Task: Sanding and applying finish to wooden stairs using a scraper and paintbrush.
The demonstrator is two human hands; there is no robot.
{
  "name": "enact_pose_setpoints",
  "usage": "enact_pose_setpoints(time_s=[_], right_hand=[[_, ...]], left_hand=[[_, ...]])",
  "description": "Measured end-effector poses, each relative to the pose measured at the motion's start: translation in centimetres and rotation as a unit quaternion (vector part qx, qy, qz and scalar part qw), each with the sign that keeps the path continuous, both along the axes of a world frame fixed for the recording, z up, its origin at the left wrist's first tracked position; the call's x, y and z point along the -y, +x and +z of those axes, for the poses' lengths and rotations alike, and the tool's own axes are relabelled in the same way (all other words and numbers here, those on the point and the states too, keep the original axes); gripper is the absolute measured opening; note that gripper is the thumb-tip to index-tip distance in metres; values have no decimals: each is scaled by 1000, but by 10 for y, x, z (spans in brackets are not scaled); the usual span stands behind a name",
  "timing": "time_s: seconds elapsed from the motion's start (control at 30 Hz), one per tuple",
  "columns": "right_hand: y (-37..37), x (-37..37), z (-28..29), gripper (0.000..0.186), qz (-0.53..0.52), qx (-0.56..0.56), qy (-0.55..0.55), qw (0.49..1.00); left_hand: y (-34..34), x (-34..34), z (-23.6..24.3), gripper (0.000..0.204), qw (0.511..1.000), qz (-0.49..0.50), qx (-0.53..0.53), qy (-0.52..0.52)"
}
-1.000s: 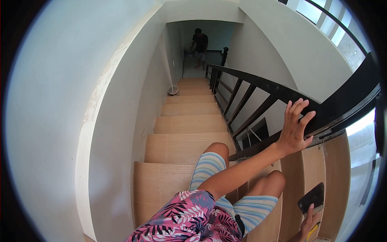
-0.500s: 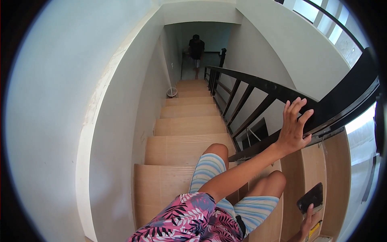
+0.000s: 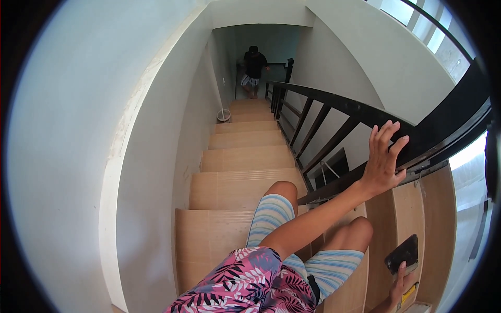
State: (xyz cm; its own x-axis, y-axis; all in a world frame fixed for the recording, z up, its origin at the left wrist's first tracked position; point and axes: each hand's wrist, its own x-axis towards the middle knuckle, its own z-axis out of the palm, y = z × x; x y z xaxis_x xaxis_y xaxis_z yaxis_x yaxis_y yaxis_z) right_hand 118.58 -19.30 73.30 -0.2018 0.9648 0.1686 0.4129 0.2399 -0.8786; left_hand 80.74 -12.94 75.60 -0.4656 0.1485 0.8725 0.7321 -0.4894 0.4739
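Observation:
My left hand (image 3: 384,156) rests against the black handrail (image 3: 360,111) to my right, its fingers spread over the rail and the thumb lower down. At the lower right my right hand (image 3: 400,287) is closed on a black rectangular flat block (image 3: 403,254) with a pale lower edge. The block's exact kind is unclear. Just beside that hand, partly hidden, lies a yellow and black item (image 3: 409,293). My knees, in striped shorts (image 3: 334,271), are bent on the tiled stairs (image 3: 242,189).
Stairs descend ahead between a grey wall (image 3: 151,172) on the left and the railing on the right. A small white bucket (image 3: 223,115) stands against the left wall. At the bottom is a person (image 3: 254,68) in dark clothes. More steps (image 3: 436,219) turn off to the right.
The person below has shifted posture, with arms and legs in a different position near the bottom step. My hands keep their places; the view has tilted slightly.

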Motion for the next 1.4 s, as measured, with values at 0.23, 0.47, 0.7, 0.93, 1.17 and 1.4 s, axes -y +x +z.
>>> enact_pose_setpoints(time_s=[0.23, 0.47, 0.7, 0.93, 1.17, 1.4], right_hand=[[-8, 7, 9, 42, 8, 37, 36, 999], [0, 4, -4, 42, 10, 12, 3, 1000], [-1, 8, -1, 43, 28, 13, -32, 999], [3, 5, -2, 44, 51, 18, -45, 997], [-1, 9, -4, 42, 39, 24, -37, 998], [17, -1, -14, 43, 13, 36, -49, 998]], left_hand=[[0, -1, -1, 95, 1000, -13, -2, 2], [1, -1, -2, 95, 1000, -14, -1, 2], [0, -2, -3, 94, 1000, -12, -1, 2], [1, -1, -2, 94, 1000, -2, 2, -4], [2, 0, -2, 95, 1000, -1, 2, -5], [2, 0, 0, 96, 1000, 0, 1, -4]])
